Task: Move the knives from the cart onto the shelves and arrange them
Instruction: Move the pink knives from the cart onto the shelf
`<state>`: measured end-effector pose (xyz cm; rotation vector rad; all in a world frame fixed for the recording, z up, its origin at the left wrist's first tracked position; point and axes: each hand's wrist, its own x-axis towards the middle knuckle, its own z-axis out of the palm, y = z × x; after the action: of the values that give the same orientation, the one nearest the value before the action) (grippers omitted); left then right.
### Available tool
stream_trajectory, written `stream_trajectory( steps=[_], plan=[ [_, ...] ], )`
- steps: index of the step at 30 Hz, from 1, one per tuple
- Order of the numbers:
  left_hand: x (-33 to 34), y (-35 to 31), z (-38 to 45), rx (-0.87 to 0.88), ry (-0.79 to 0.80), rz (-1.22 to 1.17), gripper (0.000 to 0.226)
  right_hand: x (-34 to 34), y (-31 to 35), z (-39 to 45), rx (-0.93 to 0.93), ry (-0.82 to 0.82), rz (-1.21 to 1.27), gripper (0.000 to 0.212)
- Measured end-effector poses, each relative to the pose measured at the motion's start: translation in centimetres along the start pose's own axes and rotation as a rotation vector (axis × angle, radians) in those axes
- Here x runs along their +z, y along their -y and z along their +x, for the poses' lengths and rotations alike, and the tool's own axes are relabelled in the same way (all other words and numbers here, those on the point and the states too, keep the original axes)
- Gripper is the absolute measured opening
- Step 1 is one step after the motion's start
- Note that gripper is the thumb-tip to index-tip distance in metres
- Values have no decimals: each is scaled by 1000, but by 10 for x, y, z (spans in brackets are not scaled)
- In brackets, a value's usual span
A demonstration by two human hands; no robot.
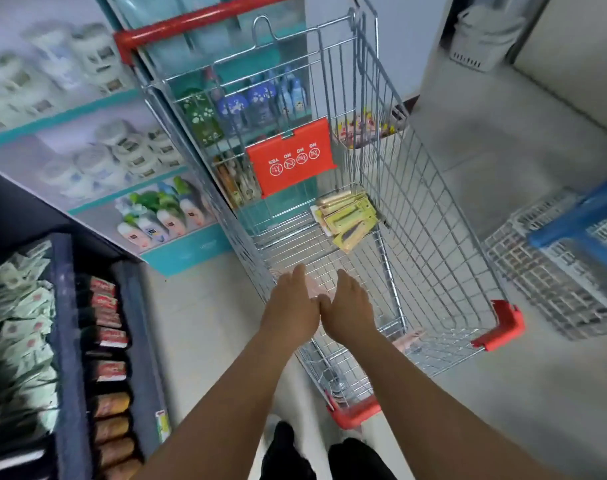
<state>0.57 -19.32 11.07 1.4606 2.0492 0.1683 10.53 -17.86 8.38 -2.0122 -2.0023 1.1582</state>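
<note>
Head view, looking down into a silver wire shopping cart [416,202] with red corner bumpers and a red push bar. Both forearms reach forward from 6 o'clock over the near end of the cart. The left hand [291,306] and the right hand [350,306] lie side by side, backs up, touching along their inner edges above the wire floor. The fingers of both hands point toward 12 o'clock and are stretched out nearly straight; a pale flat shape shows just beneath them, too blurred to tell whether either hand has hold of it. The knives, a loose pile of yellow carded packs [347,216], lie on the cart floor at 12 o'clock from the hands, against the right wall and just below the red plastic child-seat flap [290,157]. At 10 o'clock stand teal-edged shelves [98,199] bearing white jars and bottles. At 8 o'clock a dark blue bin [65,341] holds rows of wrapped bars and pale sachets. At 3 o'clock a second wire basket with a blue handle [579,226] stands apart on the grey floor.
</note>
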Motion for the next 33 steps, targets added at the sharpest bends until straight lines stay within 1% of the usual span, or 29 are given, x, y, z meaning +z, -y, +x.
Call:
stream_trajectory(
  steps=[5,9,13,17,20,22,24,26,28,31,33],
  plan=[
    [36,4,57,-6,125,85,66,15,-31,38,232,-20,96,66],
    [66,12,99,-25,232,102,71,29,-57,59,438,-38,195,67],
    [96,19,134,-120,326,78,73,54,-84,81,599,-63,282,69],
    [125,31,172,-202,357,121,74,81,-106,102,741,-61,318,72],
    [150,44,198,-254,384,226,75,96,-123,116,797,-77,345,71],
    [164,49,209,-295,383,269,76,103,-135,123,841,-68,296,70],
    [176,55,214,-390,363,250,82,113,-147,130,896,-51,256,73],
    [186,61,218,-476,361,256,89,123,-157,135,974,-70,273,77],
    [199,71,224,-526,327,207,86,132,-164,140,1025,-80,257,79],
    [215,84,226,-542,300,112,74,143,-165,149,959,-111,216,76],
    [221,83,221,-468,267,104,72,149,-159,158,902,-105,222,76]
  ],
)
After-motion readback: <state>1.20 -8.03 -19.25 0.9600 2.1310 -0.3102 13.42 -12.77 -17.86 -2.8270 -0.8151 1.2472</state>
